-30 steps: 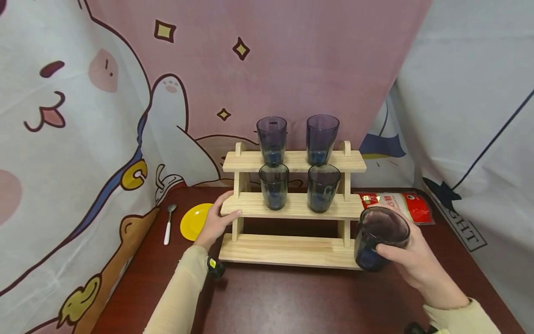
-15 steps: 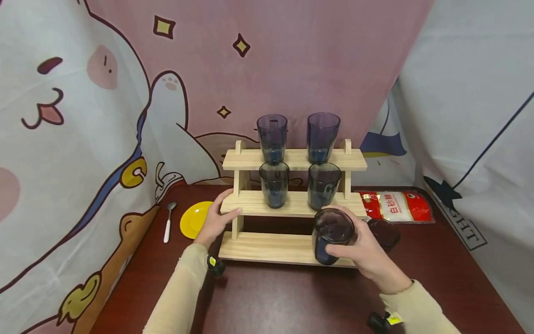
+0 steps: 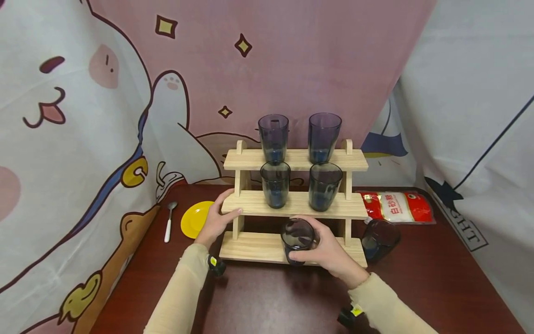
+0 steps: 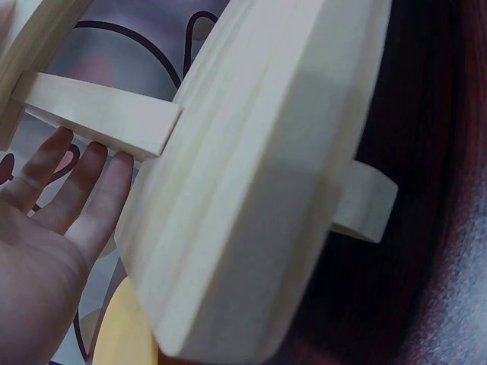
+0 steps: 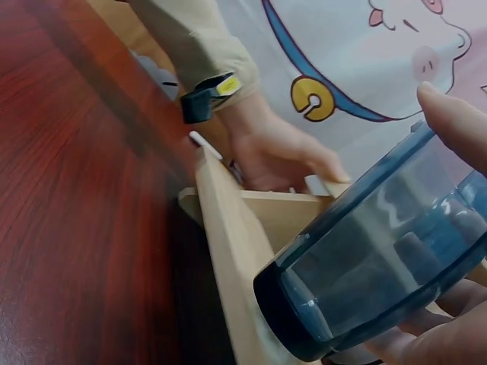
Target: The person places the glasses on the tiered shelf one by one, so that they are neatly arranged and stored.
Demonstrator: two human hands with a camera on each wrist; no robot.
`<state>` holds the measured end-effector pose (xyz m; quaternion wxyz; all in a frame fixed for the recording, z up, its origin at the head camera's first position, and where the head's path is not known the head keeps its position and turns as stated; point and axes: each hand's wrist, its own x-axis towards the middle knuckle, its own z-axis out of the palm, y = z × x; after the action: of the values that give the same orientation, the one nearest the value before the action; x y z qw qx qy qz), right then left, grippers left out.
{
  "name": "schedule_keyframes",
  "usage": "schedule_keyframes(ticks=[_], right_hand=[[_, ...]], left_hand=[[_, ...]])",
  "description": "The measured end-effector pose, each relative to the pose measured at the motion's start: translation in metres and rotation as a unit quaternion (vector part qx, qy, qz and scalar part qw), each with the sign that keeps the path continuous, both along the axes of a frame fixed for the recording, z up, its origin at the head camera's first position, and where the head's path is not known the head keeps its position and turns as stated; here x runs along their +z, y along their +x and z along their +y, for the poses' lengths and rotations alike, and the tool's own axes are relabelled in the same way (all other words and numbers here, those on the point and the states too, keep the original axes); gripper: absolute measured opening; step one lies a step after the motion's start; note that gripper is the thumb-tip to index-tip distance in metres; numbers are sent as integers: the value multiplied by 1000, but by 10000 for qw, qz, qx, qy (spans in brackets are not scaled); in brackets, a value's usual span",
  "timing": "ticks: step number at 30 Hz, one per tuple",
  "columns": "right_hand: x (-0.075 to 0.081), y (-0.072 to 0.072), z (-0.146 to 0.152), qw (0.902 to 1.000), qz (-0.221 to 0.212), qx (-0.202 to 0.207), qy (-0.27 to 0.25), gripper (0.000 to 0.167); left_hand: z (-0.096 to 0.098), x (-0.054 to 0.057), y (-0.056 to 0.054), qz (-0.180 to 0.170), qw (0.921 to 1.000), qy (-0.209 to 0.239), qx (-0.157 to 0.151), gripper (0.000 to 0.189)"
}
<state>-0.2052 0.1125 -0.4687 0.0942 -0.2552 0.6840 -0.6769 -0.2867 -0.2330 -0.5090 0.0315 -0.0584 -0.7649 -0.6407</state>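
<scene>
My right hand [image 3: 333,255] grips a dark tinted glass tumbler [image 3: 297,236] over the bottom shelf of a three-tier wooden display rack [image 3: 254,246]. Its thumb lies across the near side, fingers round the far side. In the right wrist view the tumbler [image 5: 380,251] leans across the picture, its thick base close to the shelf. At the rack's left end my left hand [image 3: 214,222] holds the middle shelf, thumb on the front edge. The left wrist view shows its fingertips against an upright [image 4: 99,114]. Two tumblers stand on the top shelf, two on the middle one.
Another dark tumbler [image 3: 378,240] is on the table just right of the rack. Behind it lies a red and white sugar bag [image 3: 396,207]. A yellow plate [image 3: 193,220] and a white-handled spoon [image 3: 168,225] lie left. Printed cloth [image 3: 313,60] hangs behind.
My right hand has carried the tumbler leftward from the rack's right end to the middle of the bottom shelf, uncovering another tumbler at the right. The left hand has stayed on the rack.
</scene>
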Motion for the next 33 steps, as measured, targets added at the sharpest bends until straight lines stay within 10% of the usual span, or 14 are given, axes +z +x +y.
schedule_keyframes(ticks=[33], right_hand=[[-16, -14, -49, 9999, 57, -94, 52, 80]], left_hand=[[2, 1, 1, 48, 10000, 46, -12, 68]])
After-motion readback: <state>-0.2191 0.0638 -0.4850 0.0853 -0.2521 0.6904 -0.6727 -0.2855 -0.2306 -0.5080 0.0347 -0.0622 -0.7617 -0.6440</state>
